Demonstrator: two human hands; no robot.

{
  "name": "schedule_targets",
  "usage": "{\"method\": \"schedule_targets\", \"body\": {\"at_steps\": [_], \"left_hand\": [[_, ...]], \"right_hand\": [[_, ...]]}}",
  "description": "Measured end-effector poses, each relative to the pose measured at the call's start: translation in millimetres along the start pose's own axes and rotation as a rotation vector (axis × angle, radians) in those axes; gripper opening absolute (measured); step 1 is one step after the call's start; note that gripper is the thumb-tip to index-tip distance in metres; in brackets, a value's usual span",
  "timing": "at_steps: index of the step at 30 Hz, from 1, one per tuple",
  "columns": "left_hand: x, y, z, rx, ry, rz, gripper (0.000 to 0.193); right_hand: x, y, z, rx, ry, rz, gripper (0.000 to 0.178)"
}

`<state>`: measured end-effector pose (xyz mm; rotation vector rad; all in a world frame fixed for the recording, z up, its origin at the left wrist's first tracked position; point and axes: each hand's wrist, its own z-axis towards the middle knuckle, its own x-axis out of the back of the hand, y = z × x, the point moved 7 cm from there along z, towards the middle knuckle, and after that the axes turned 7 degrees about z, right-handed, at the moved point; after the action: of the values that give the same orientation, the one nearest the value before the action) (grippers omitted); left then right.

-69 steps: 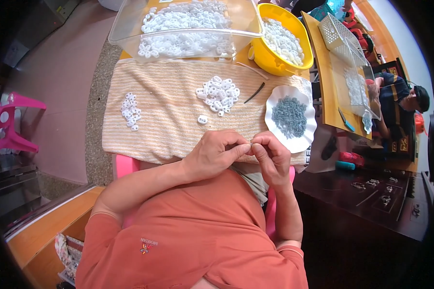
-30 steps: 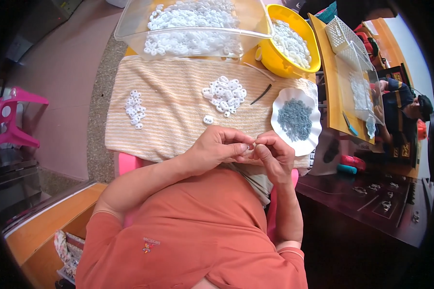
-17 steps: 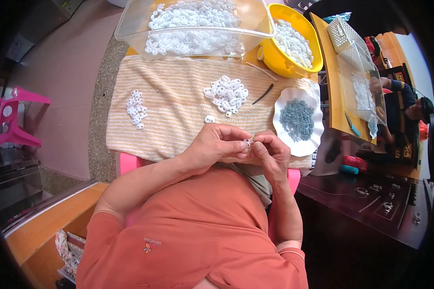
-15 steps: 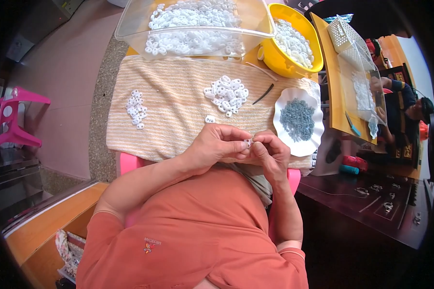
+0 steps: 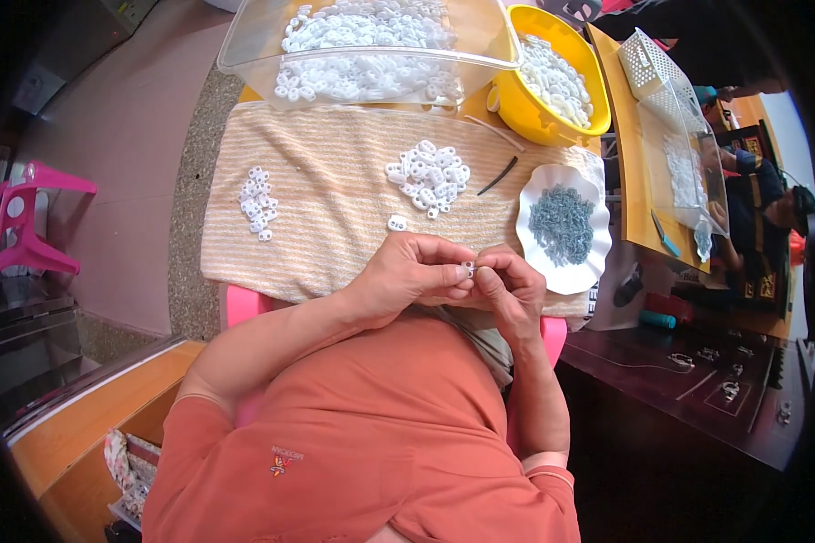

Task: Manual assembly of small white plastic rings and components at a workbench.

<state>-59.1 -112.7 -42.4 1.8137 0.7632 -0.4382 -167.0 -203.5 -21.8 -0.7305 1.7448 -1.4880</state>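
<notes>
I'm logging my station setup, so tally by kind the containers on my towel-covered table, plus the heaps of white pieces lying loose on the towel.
Clear tub: 1
Yellow basin: 1
White scalloped plate: 1
Heaps of white pieces: 2
Total: 5

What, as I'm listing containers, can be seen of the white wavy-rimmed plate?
The white plate looks oval, with a smooth, wavy rim; plastic or ceramic, I can't tell. It sits upright at the right end of the striped towel, reaching the towel's edge. A heap of small grey-blue, translucent pieces covers its middle, leaving the rim bare. The right hand is close to its near-left rim; whether they touch is unclear.
</notes>
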Motion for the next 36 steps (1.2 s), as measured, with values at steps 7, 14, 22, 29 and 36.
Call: {"method": "schedule_targets", "body": {"at_steps": [7, 14, 22, 29, 36], "left_hand": [[-1.1, 2.2, -1.6, 0.02, 0.015, -0.007, 0.019], [-2.8, 3.3, -1.3, 0.003, -0.01, -0.011, 0.022], [-2.9, 2.4, -1.2, 0.012, -0.005, -0.002, 0.022], [-4.4, 3.7, -2.4, 0.018, 0.002, -0.005, 0.023], [0.6, -0.1, -0.6, -0.009, -0.002, 0.024, 0.021]], "right_hand": [[2.1, 4.6, -0.4, -0.026, -0.001, 0.042, 0.008], [0.2, 3.2, 0.6, -0.028, -0.015, 0.065, 0.007], [1.1, 7.2, 0.5, -0.091, -0.001, 0.082, 0.008], [0.8, 7.1, 0.0, -0.047, -0.009, 0.068, 0.007], [-1.3, 4.5, -2.7, 0.011, 0.034, -0.046, 0.007]]}}
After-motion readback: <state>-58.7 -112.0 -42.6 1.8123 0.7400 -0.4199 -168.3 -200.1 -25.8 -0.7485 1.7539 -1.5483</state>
